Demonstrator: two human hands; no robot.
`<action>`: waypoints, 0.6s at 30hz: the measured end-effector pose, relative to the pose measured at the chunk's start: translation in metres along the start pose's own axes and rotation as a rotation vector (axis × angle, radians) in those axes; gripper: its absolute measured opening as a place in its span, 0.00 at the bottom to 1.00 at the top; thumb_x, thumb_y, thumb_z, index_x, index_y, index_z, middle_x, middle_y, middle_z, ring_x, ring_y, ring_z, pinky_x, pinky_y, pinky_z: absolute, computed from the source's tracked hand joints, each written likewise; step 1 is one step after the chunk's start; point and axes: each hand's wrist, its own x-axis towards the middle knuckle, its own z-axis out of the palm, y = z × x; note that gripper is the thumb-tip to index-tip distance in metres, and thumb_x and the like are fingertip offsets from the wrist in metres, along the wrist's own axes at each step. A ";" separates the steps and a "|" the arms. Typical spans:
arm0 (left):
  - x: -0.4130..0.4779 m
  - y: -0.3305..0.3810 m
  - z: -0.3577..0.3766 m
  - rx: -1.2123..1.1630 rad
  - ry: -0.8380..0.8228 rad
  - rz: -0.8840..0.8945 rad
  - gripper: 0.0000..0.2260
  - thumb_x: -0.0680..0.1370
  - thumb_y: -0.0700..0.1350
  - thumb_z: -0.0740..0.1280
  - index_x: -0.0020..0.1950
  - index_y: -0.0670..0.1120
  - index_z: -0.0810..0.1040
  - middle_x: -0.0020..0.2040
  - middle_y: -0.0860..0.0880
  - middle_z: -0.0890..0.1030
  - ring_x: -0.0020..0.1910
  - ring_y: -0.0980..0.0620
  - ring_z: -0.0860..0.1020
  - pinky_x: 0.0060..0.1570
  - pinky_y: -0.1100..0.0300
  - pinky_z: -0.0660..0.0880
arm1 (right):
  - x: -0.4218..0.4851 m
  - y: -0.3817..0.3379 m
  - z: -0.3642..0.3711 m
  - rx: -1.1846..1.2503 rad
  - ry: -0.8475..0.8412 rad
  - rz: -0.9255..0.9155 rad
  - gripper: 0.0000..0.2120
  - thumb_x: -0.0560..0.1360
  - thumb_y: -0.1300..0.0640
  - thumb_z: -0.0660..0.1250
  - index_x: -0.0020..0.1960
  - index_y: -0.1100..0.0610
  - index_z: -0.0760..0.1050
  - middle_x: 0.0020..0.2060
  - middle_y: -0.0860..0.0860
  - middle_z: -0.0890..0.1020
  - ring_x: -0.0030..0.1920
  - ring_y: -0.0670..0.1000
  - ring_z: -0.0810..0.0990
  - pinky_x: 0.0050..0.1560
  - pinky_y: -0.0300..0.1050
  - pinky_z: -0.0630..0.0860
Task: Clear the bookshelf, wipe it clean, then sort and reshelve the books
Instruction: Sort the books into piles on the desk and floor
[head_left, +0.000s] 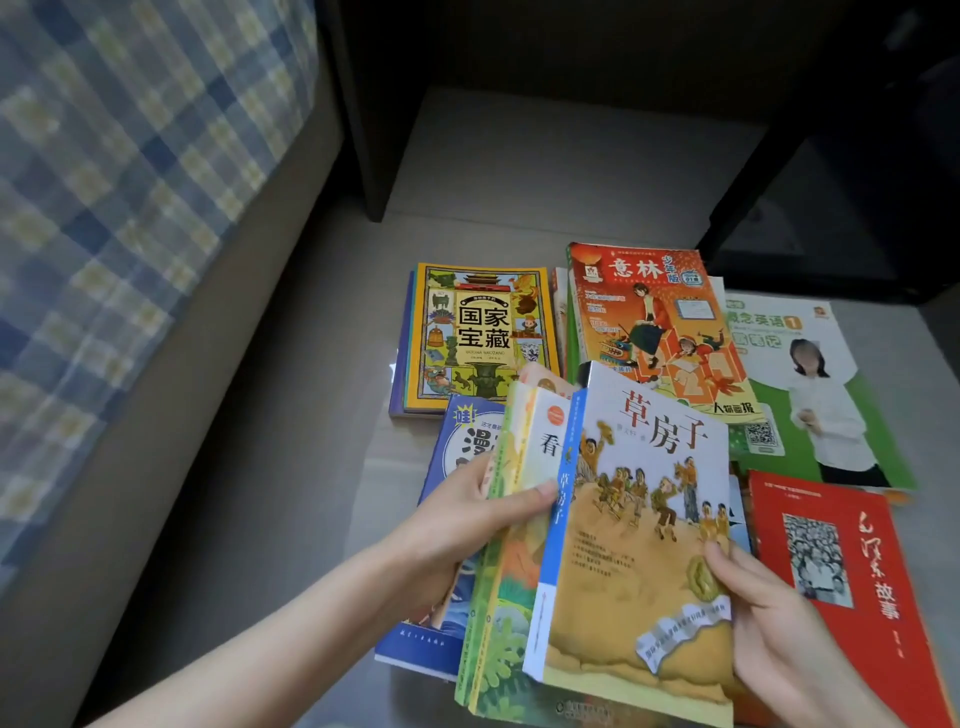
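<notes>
While the left hand (457, 530) clasps a bundle of thin books (498, 623), thumb across their covers, the right hand (779, 623) pinches the right edge of the white book (639, 519) held atop that bundle.

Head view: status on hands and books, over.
Left hand and right hand both gripping handful of books. Other books spread on floor before shelf. Nothing in the way.

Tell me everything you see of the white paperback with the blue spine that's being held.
The white paperback with a blue spine has a cover showing brown title characters above cartoon children on a sandy mound. It lies tilted, spine leftward, atop colourful fanned books. The right hand pinches its lower right edge; the left hand grips the fanned books, thumb reaching the spine.
</notes>
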 end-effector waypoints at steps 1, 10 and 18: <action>0.000 -0.001 -0.002 -0.015 0.035 0.006 0.16 0.74 0.47 0.71 0.60 0.48 0.75 0.52 0.49 0.85 0.50 0.46 0.84 0.55 0.46 0.79 | -0.001 -0.004 -0.001 -0.015 0.002 -0.009 0.28 0.63 0.58 0.73 0.62 0.64 0.75 0.55 0.64 0.82 0.51 0.60 0.83 0.45 0.53 0.81; -0.008 0.017 -0.047 -0.194 0.243 0.066 0.21 0.69 0.46 0.71 0.60 0.42 0.77 0.50 0.40 0.84 0.45 0.40 0.84 0.41 0.48 0.82 | -0.005 -0.038 -0.044 0.041 0.123 -0.126 0.38 0.45 0.56 0.84 0.54 0.58 0.82 0.53 0.59 0.84 0.47 0.57 0.85 0.39 0.58 0.82; -0.008 0.035 -0.071 -0.125 0.252 0.074 0.23 0.68 0.47 0.74 0.61 0.41 0.77 0.50 0.37 0.84 0.44 0.38 0.84 0.39 0.44 0.82 | -0.011 -0.047 -0.050 0.066 0.125 -0.174 0.22 0.65 0.58 0.69 0.59 0.60 0.76 0.54 0.61 0.83 0.47 0.58 0.85 0.39 0.56 0.82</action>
